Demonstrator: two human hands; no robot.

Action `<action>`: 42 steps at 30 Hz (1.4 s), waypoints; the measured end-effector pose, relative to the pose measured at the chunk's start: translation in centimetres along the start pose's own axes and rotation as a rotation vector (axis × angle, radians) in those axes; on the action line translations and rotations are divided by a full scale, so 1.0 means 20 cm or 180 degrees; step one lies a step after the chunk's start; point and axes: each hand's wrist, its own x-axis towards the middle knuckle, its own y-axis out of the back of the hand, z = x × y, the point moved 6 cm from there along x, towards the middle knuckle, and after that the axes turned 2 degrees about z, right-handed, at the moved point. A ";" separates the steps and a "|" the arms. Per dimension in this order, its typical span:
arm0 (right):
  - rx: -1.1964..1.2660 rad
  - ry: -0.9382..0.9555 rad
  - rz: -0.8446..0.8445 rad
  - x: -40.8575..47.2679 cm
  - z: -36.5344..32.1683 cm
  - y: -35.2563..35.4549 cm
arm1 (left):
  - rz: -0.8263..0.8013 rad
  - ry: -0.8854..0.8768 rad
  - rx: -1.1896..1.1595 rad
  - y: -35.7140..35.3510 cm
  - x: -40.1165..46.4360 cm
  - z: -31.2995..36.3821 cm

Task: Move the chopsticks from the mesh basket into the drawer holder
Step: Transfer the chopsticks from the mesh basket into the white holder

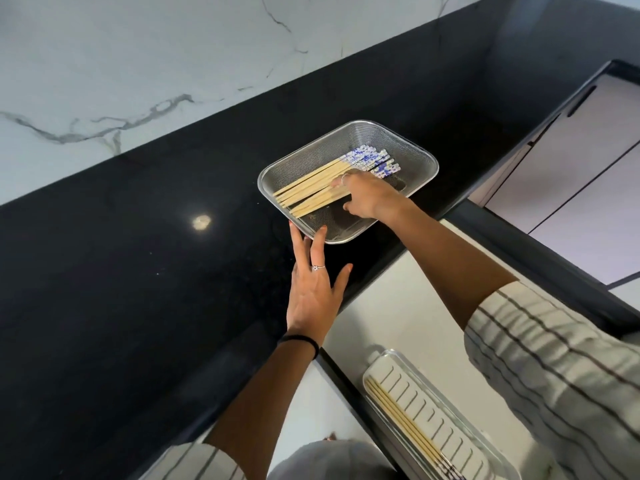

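Right hand (pixel 367 197) on chopsticks (pixel 311 185) in mesh basket (pixel 408 147)

both my arms reach forward — my left hand (pixel 313 292) is flat, fingers straight and spread, fingertips forward. my right hand (pixel 367 195) is palm down with fingers curled — striped sleeves are pushed up past both forearms.

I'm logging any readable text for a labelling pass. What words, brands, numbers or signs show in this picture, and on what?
None: no word, brand, number or sign can be read anywhere in this view.
Chopsticks in the mesh basket: blue and white pattern on the ends, no lettering.
Drawer holder: moulded ribs only, no label.
Black countertop and marble wall: no markings.
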 end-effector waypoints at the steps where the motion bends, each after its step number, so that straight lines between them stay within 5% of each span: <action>1: -0.0072 0.0005 0.0024 0.01 -0.01 -0.01 | 0.0002 -0.0006 0.0004 0.00 0.00 0.00; 12: -0.1015 0.0100 -0.0047 0.07 -0.02 -0.05 | -0.0036 0.0077 0.0236 -0.03 0.01 -0.03; 29: -0.1189 0.0511 0.0251 -0.01 -0.06 0.09 | -0.0051 0.0049 0.0245 -0.02 0.01 -0.03; 34: -0.0606 0.0390 0.0734 -0.07 -0.06 0.27 | -0.0064 0.0034 0.0194 -0.02 0.01 -0.02; 42: 0.1688 0.0260 0.1746 -0.39 0.05 0.58 | -0.0080 -0.0021 0.0020 -0.02 0.01 -0.02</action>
